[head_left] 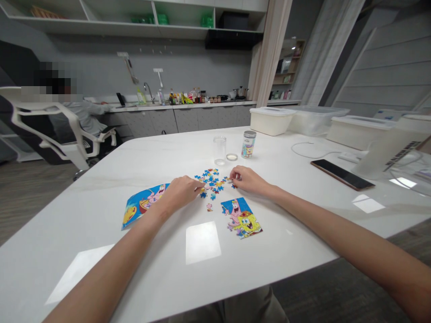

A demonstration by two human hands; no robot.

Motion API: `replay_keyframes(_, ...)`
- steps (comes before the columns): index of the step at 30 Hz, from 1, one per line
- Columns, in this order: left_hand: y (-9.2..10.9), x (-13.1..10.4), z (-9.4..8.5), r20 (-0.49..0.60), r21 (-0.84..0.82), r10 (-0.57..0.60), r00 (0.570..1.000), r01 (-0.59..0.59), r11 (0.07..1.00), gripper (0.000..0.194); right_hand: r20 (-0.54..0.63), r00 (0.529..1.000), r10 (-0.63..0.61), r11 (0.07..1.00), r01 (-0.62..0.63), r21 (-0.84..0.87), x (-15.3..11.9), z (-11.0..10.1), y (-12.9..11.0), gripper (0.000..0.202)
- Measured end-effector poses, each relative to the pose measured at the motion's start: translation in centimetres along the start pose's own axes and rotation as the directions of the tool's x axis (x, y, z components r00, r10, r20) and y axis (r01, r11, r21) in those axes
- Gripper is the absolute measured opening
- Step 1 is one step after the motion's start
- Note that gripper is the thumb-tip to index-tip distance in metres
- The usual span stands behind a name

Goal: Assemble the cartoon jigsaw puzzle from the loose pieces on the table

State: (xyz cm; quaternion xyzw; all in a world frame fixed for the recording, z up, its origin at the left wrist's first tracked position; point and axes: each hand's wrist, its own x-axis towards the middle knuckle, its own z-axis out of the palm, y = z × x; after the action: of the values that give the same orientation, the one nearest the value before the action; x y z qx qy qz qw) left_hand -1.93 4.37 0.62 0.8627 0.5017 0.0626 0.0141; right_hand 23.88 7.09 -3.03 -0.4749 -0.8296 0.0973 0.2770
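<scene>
Loose jigsaw puzzle pieces (211,180), mostly blue, lie heaped on the white table between my hands. My left hand (183,193) reaches in at the heap's left side, fingers drawn together; whatever they hold is hidden. At the right edge of the heap, my right hand (247,179) has its curled fingers pinched on a small puzzle piece (229,178). Nearer to me is a partly joined puzzle (242,218) with a pink and a yellow cartoon figure. One pink piece (209,207) lies apart from the heap. A picture sheet (136,206) is partly covered by my left forearm.
Behind the heap stand a clear jar (220,150), a metal-rimmed lid (231,157) and a labelled canister (248,144). To the right are a phone (341,174), a cable, a pale bag (393,143) and storage boxes (271,121). A person sits in a white chair (67,121) at far left.
</scene>
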Motion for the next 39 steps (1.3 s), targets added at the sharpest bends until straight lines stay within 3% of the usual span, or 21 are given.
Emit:
replay_keyframes(5,-0.1,0.2,0.4,0.078,0.123,0.115,0.99,-0.124,0.985,0.033,0.011,1.0,0.001,1.0,-0.001,-0.002,0.0,-0.1,-0.3,0.014)
replay_keyframes(10,0.5,0.0,0.5,0.026,0.118,0.15,0.988,-0.152,0.981,0.034,0.014,1.0,0.012,1.0,-0.012,0.002,-0.1,-0.1,-0.5,0.015)
replay_keyframes(21,1.7,-0.6,0.3,-0.012,0.132,0.186,0.983,-0.182,0.974,0.028,0.032,0.999,0.032,0.984,-0.037,0.175,0.0,0.3,-0.6,0.016)
replay_keyframes(28,1.9,-0.3,0.8,-0.081,0.124,0.215,0.973,-0.204,0.971,0.03,0.18,0.982,0.06,0.889,-0.134,0.438,0.0,-0.1,-3.4,0.023)
replay_keyframes(39,2.9,-0.5,0.8,-0.112,-0.052,0.234,0.966,-0.241,0.969,0.028,0.241,0.969,0.061,0.739,-0.206,0.642,-0.3,-0.4,-4.5,0.025)
